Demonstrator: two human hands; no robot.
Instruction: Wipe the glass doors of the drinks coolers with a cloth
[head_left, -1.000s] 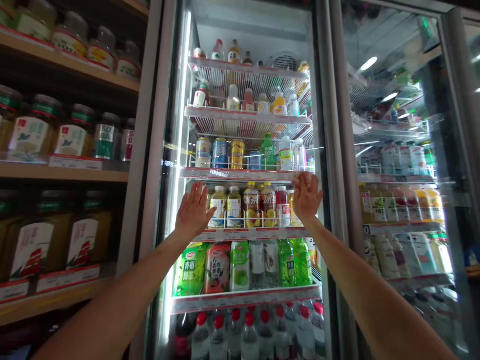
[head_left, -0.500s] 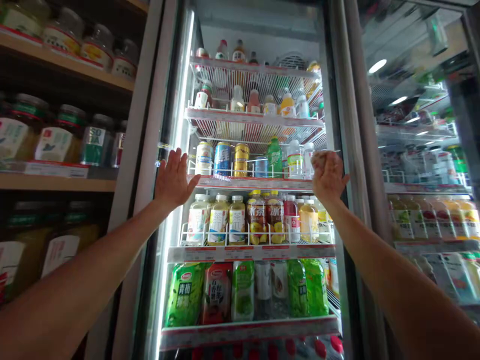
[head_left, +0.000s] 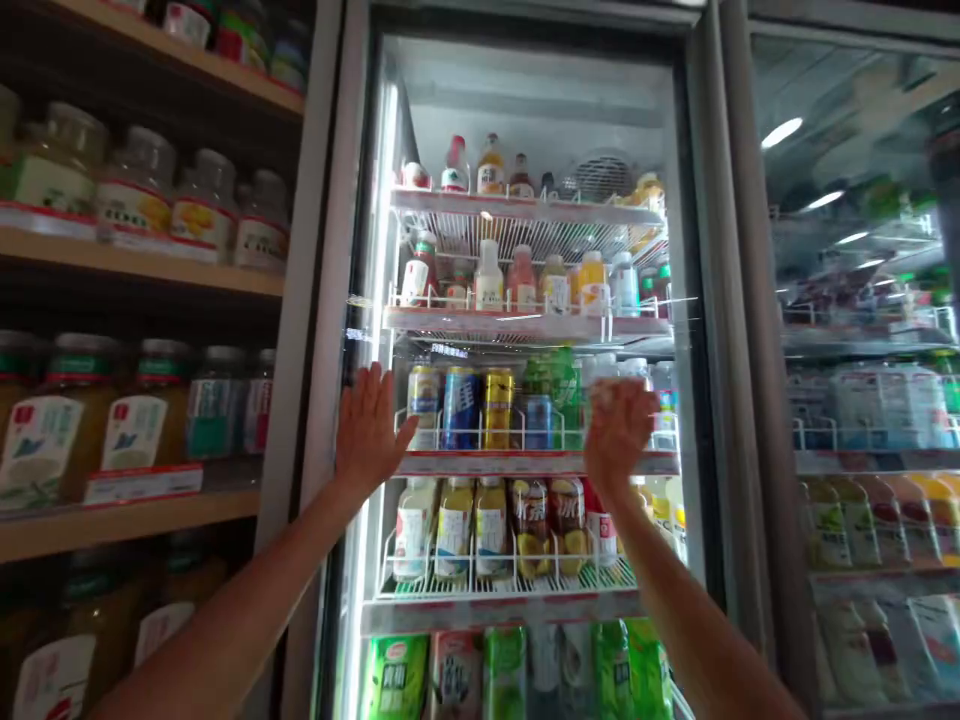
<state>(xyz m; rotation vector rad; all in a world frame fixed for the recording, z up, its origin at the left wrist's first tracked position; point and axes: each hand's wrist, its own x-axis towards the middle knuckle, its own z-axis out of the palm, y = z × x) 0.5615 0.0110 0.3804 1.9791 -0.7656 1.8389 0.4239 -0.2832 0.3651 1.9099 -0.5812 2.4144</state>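
My left hand (head_left: 369,425) lies flat with fingers spread against the left part of the glass door (head_left: 525,110) of an upright drinks fridge. Farther right, my right hand (head_left: 621,440) is raised to the same pane, blurred by motion. Its fingers press on a crumpled pale cloth (head_left: 604,395), of which only a small part shows. Behind the glass, level with my hands, stand a blue can (head_left: 460,410), a gold can (head_left: 498,408) and a green bottle (head_left: 566,385).
On the left, wooden shelves (head_left: 142,258) hold several jars and bottles. A metal door frame (head_left: 330,260) divides them from the fridge. To the right stands another glass-doored fridge (head_left: 870,440) with drinks and ceiling light reflections. Tea bottles (head_left: 491,525) fill a lower shelf.
My right hand first moved up and right across the glass with the cloth, then back left. My left hand shifted left, then slightly right, staying flat. The view tilted down, then up.
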